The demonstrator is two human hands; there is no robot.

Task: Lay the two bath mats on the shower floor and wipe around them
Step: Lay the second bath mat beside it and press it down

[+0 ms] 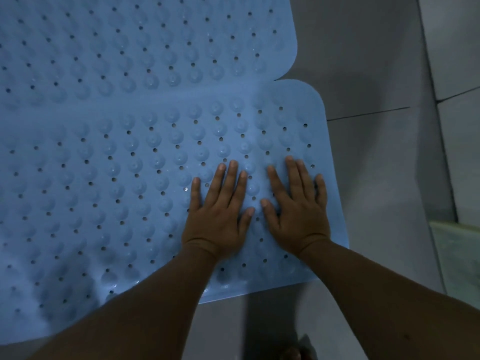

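Left hand [220,216] and right hand [298,211], fingers straight, press flat on the nearer perforated blue rubber bath mat [104,190], on grey tiled floor [376,178].

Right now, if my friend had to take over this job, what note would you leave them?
Left hand and right hand: both flat, fingers spread, pressing the near mat close to its right edge.
Far mat lies just beyond it on the grey floor, long edges meeting.
Done: both mats are down.
Left: finish pressing them flat if needed, then wipe around them. No cloth is in view.
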